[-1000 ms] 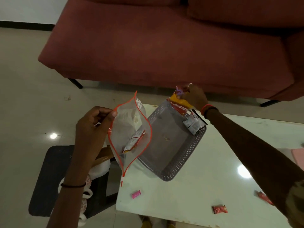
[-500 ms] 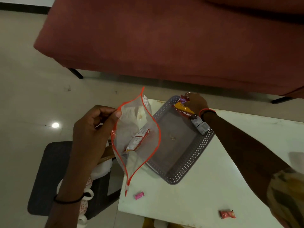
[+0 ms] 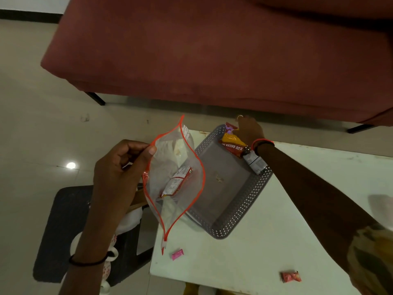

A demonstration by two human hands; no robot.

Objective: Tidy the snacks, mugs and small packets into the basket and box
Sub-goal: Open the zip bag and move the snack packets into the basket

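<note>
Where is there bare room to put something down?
The grey basket's middle floor is bare; snack packets crowd its far corner under the right hand. The white table is open between basket, pink candy and red candy.

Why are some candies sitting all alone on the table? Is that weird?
A little. A pink candy and a red candy lie loose on the white table, outside the grey basket. The basket also sits crooked at the table's corner. The left hand holds a clear zip bag open.
</note>
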